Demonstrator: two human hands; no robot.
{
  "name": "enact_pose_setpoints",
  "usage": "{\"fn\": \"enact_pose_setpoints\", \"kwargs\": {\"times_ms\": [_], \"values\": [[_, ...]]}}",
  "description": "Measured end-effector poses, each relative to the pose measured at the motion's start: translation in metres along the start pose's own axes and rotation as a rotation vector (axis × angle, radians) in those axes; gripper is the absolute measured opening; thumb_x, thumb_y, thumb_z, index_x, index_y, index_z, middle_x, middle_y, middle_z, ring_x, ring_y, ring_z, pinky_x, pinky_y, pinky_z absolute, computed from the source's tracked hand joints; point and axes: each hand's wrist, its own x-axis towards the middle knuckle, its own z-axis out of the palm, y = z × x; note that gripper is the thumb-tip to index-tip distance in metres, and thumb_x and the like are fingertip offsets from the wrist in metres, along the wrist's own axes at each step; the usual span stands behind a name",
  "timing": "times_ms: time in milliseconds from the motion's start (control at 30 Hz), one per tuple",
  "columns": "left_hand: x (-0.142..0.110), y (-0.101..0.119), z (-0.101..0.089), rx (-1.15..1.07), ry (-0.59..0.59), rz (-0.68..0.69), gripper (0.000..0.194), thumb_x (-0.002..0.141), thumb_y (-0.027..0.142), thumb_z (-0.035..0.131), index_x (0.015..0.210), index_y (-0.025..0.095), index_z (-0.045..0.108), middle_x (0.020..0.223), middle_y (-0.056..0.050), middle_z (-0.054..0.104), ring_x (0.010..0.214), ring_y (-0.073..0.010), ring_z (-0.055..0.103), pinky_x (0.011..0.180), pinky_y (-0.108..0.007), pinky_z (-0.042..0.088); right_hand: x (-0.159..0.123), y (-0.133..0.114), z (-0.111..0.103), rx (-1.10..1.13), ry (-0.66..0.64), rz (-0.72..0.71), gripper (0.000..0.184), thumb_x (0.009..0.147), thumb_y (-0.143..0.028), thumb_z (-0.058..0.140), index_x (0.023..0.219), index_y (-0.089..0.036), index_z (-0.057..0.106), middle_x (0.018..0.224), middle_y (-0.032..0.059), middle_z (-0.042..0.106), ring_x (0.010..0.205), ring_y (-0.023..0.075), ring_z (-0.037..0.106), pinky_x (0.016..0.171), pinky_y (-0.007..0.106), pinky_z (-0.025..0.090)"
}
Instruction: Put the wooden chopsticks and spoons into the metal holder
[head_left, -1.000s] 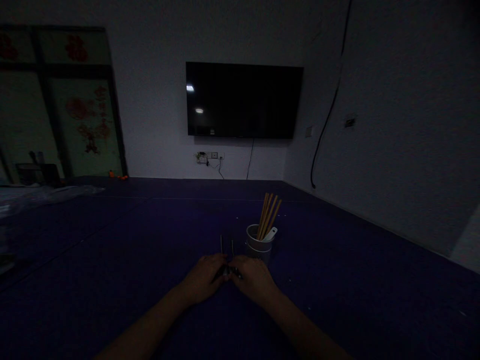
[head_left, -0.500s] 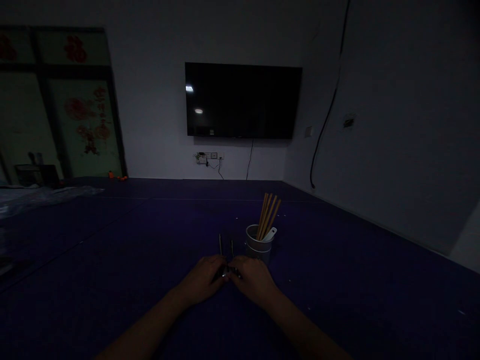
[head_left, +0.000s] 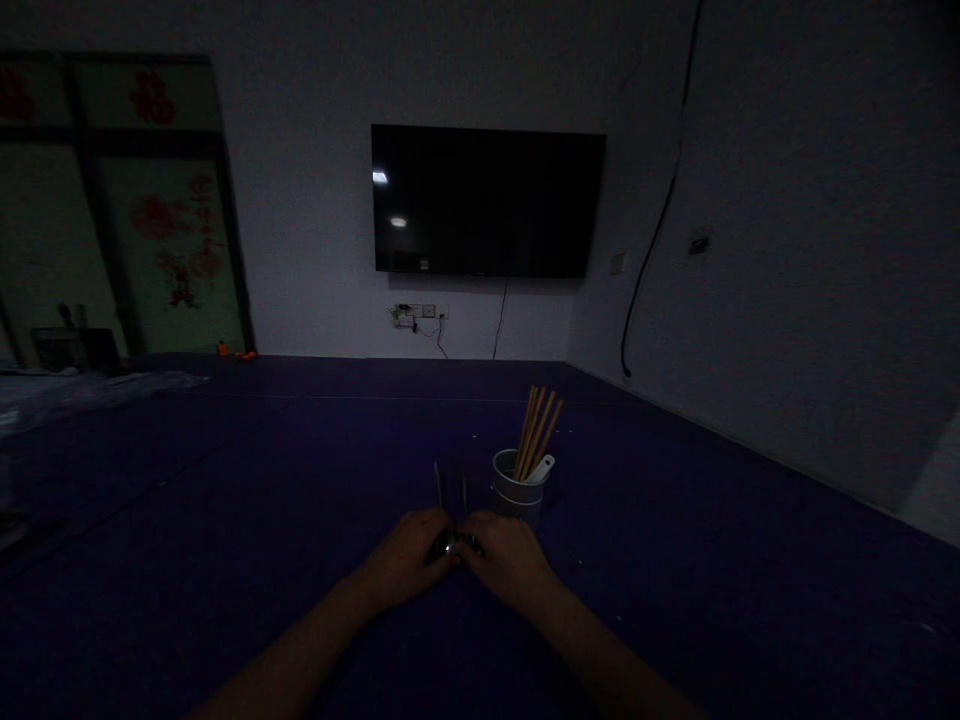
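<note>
Close in front of me, my left hand [head_left: 412,548] and my right hand [head_left: 506,555] meet, fingers closed on what looks like a pair of glasses [head_left: 450,547]. Its two thin arms point away from me past my fingertips, roughly side by side. A bright glint shows at the middle between my thumbs; most of the front is hidden by my fingers and the dim light. Just beyond my right hand stands a grey cup [head_left: 517,497], upright. Several wooden chopsticks [head_left: 536,432] and a white spoon handle [head_left: 541,467] lean in it.
The dark blue-purple tabletop [head_left: 300,500] stretches to the wall. Crumpled clear plastic [head_left: 97,395] lies at the far left, with small orange objects [head_left: 244,355] near the door. A television [head_left: 487,200] hangs above wall sockets, and a black cable [head_left: 652,240] runs down the right wall.
The left arm of the glasses has tilted slightly to the left. My hands stay in nearly the same place, and the cup has not moved.
</note>
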Motion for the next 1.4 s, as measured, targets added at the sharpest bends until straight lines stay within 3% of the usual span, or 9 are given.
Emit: {"fn": "enact_pose_setpoints", "kwargs": {"times_ms": [633, 933, 1167, 1400], "values": [[0.001, -0.003, 0.004, -0.056, 0.094, 0.064, 0.012, 0.083, 0.029, 0.053, 0.089, 0.018, 0.055, 0.087, -0.004, 0.061, 0.082, -0.0163, 0.056, 0.073, -0.027, 0.044, 0.001, 0.001, 0.003, -0.004, 0.025, -0.003, 0.027, 0.091, -0.032, 0.043, 0.096, -0.021, 0.067, 0.096, 0.0059, 0.07, 0.091, 0.0187, 0.064, 0.074, 0.025, 0.041], [-0.001, -0.001, 0.003, -0.04, 0.248, 0.113, 0.021, 0.082, 0.029, 0.056, 0.1, 0.019, 0.055, 0.101, -0.008, 0.064, 0.093, -0.0186, 0.059, 0.083, -0.033, 0.048, 0.001, 0.0, 0.003, 0.06, 0.115, -0.032, 0.028, 0.092, -0.031, 0.041, 0.094, -0.021, 0.068, 0.094, 0.006, 0.071, 0.091, 0.0192, 0.065, 0.076, 0.027, 0.044], [-0.004, 0.004, -0.007, 0.079, 0.357, 0.257, 0.027, 0.081, 0.024, 0.057, 0.107, 0.018, 0.054, 0.115, -0.012, 0.061, 0.111, -0.0219, 0.055, 0.094, -0.038, 0.047, 0.0, -0.001, 0.004, 0.199, 0.321, -0.053, 0.035, 0.094, -0.031, 0.037, 0.114, -0.019, 0.063, 0.108, 0.0093, 0.069, 0.095, 0.0213, 0.065, 0.084, 0.033, 0.048], [-0.002, 0.018, -0.011, 0.189, 0.347, 0.481, 0.024, 0.082, 0.021, 0.055, 0.105, 0.014, 0.054, 0.113, -0.016, 0.061, 0.114, -0.0229, 0.054, 0.098, -0.038, 0.045, 0.001, 0.004, 0.005, 0.43, 0.56, -0.05, 0.037, 0.093, -0.035, 0.04, 0.116, -0.017, 0.063, 0.108, 0.0115, 0.069, 0.099, 0.0226, 0.064, 0.089, 0.038, 0.048]]}}
